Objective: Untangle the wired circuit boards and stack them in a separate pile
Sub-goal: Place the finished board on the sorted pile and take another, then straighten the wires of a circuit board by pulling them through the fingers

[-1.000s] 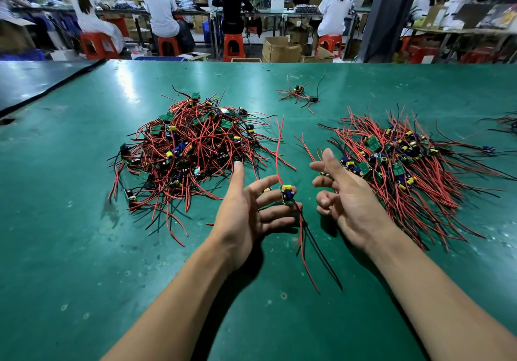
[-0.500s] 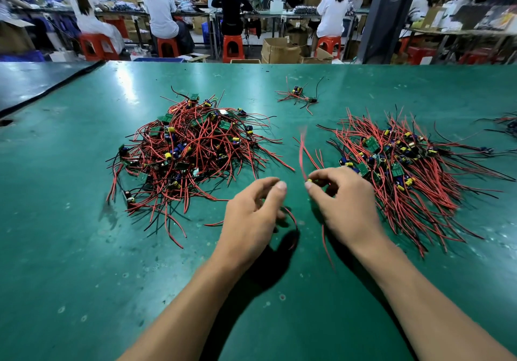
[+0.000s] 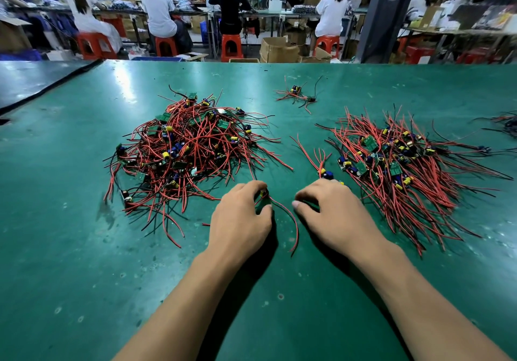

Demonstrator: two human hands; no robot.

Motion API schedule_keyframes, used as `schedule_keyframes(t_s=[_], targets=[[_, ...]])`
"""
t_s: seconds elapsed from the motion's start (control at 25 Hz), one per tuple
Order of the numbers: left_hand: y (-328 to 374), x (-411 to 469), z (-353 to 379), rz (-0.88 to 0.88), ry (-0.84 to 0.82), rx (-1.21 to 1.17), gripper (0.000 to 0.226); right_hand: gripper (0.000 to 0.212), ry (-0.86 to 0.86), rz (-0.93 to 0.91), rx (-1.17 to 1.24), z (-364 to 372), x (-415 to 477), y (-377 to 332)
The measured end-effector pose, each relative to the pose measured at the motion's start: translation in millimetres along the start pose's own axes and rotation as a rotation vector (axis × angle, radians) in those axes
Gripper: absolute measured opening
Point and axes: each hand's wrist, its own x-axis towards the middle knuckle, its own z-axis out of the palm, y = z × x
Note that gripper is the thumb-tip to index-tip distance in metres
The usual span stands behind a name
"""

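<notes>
1. Head view: within the last second both hands had turned palm-down and drawn apart. My left hand (image 3: 240, 215) pinched one wired board (image 3: 263, 192) just above the worktop (image 3: 84, 248).
2. A second board (image 3: 326, 174) lay at my right hand's (image 3: 333, 209) curled fingertips, beside the sorted pile (image 3: 405, 165). I judged the two boards separated.
3. The knuckles hid the right hand's grip, so I couldn't tell whether it held anything.

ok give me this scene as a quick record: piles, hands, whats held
surface: green table
left of centre: tangled pile of red-wired boards
right of centre: sorted pile, wires fanned outward
far centre: small cluster, apart from both piles
left hand: pinches a wired board, red wire trailing toward the person
right hand: fingers curled next to a loose board at the sorted pile's near edge; grip hidden
</notes>
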Motion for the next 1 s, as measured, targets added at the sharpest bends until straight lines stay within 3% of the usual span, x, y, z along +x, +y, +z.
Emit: schedule_keyframes(t_s=[0.16, 0.44, 0.72, 0.8, 0.92, 1.0], targets=[[0.4, -2.9, -0.8, 0.024, 0.014, 0.004, 0.024, 0.026, 0.032, 0.113, -0.024, -4.5, 1.0, 8.3], [-3.0, -4.8, 2.0, 0.039, 0.013, -0.091, 0.021, 0.04, 0.044, 0.249, -0.088, -6.1, 2.7, 14.6], [-1.2, -3.4, 4.2, 0.08, 0.092, -0.38, 0.018, 0.029, 0.002, -0.061, 0.119, 5.0, -1.2, -10.2], [0.4, -4.0, 3.7, 0.067, 0.083, -0.451, 0.018, 0.022, -0.002, -0.026, 0.328, 9.0, -2.0, -16.6], [5.0, -7.1, 1.9, 0.071, 0.063, -0.507, 0.017, 0.02, -0.064, 0.311, 0.99, 3.1, 2.3, -24.5], [8.4, -8.6, -0.2, 0.061, 0.027, -0.549, 0.017, 0.015, -0.128, 0.412, 1.206, -1.4, 3.7, -23.5]])
